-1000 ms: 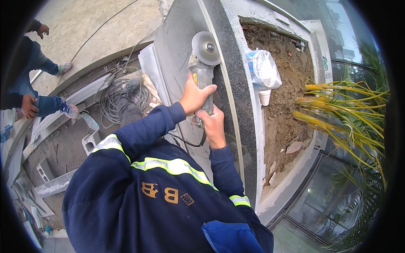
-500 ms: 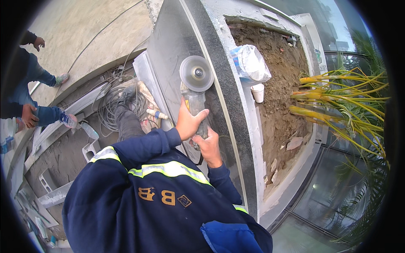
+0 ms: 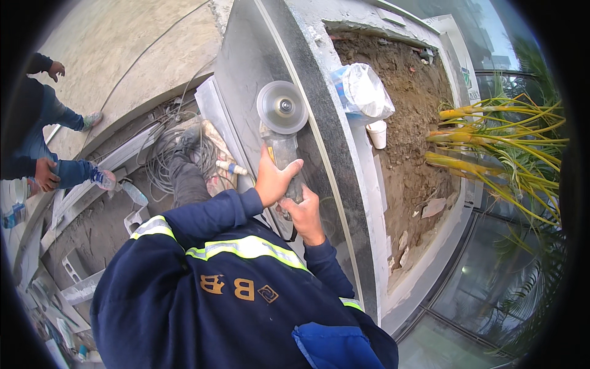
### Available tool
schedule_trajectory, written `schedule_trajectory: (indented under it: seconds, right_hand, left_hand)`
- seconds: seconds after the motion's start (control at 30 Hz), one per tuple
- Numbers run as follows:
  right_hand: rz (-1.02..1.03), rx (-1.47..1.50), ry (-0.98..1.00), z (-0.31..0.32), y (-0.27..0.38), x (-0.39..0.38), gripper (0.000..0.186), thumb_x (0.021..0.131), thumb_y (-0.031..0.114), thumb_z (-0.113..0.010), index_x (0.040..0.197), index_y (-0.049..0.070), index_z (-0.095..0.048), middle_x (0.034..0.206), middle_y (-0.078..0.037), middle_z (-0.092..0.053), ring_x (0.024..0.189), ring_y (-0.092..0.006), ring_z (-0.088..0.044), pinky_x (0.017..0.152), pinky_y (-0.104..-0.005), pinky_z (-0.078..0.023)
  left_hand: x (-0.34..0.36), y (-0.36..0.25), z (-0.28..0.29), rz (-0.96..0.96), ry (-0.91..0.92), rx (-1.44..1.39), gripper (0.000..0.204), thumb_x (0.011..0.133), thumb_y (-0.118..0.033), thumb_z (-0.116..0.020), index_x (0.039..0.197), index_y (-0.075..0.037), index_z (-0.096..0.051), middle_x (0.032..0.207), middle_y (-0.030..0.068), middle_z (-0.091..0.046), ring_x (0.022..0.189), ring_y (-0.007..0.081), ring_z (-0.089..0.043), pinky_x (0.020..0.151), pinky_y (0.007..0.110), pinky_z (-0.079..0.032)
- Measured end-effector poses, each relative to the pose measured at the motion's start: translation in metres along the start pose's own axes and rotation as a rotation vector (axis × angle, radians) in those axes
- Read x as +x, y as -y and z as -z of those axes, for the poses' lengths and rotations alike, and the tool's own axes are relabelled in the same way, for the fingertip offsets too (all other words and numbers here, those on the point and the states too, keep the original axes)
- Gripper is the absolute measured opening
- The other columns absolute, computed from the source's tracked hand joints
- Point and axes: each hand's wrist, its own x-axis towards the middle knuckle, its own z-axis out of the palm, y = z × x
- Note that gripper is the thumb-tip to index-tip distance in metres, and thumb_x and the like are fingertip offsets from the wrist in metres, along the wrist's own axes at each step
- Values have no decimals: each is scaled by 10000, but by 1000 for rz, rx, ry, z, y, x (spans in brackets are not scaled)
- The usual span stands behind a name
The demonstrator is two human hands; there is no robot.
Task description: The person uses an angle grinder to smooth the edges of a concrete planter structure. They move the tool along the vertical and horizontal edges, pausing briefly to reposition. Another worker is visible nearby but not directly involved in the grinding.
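Both of my hands grip an angle grinder [image 3: 284, 152], its round disc [image 3: 282, 107] pointing away from me over the dark stone slab [image 3: 249, 74]. My left hand [image 3: 274, 178] wraps the grinder's body near the head, thumb across the top. Farther back, my right hand [image 3: 304, 214] is closed round the rear of the body. The disc looks pale and blurred, close beside the light strip [image 3: 307, 114] that runs along the slab. Whether the disc touches the stone I cannot tell.
Right of the slab, a plastic-wrapped tub [image 3: 364, 92] and white cup [image 3: 377, 134] stand by a soil bed [image 3: 412, 166] with yellow-stemmed palms [image 3: 461, 136]. Leftward lie coiled cable [image 3: 161, 161], a cable connector [image 3: 232, 167] and hollow blocks [image 3: 74, 264]. Another person [image 3: 46, 135] is at far left.
The view has shifted slightly. The grinder's disc sits a little farther left of the strip; both hands keep their hold.
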Motion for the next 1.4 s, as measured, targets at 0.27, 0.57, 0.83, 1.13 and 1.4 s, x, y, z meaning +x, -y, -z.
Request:
schedule_trajectory:
  seconds: [0.27,0.57,0.83,1.13,1.4]
  right_hand:
    - [27,-2,6,0,-1,15,214,890,89,-732,1049,-32,-654,824,-54,-700,709,-112,-644,656,-282,-505]
    - [-3,57,17,-5,3,30,213,905,86,-726,1061,-42,-659,859,-55,-712,715,-105,-647,659,-274,-509]
    - [-7,103,30,-10,3,43,211,912,61,-729,1083,-44,-663,899,-62,-721,719,-110,-666,663,-274,-531]
    - [-43,116,51,-5,9,54,228,897,51,-737,1095,-36,-664,906,-57,-713,710,-118,-663,645,-281,-527]
    - [70,-19,333,-82,27,42,381,843,63,-751,1192,-46,-643,966,-62,-712,855,-112,-652,772,-301,-539]
  left_hand:
    - [14,-2,0,16,-2,-61,713,854,-169,-822,1400,36,-413,1208,175,-651,1065,247,-644,952,392,-528]
    - [32,-7,4,-18,-9,-64,718,844,-154,-820,1410,26,-416,1217,173,-644,1073,256,-644,955,398,-529]
    - [48,-5,10,-1,-23,-31,757,830,-159,-835,1401,61,-391,1200,199,-645,1058,270,-657,943,405,-540]
    - [59,-6,3,21,3,-75,732,830,-152,-832,1382,57,-399,1185,189,-650,1031,260,-666,916,399,-554]
    - [5,-63,96,50,-130,-248,469,893,-132,-802,1256,-27,-525,1043,77,-653,938,172,-660,842,371,-562]
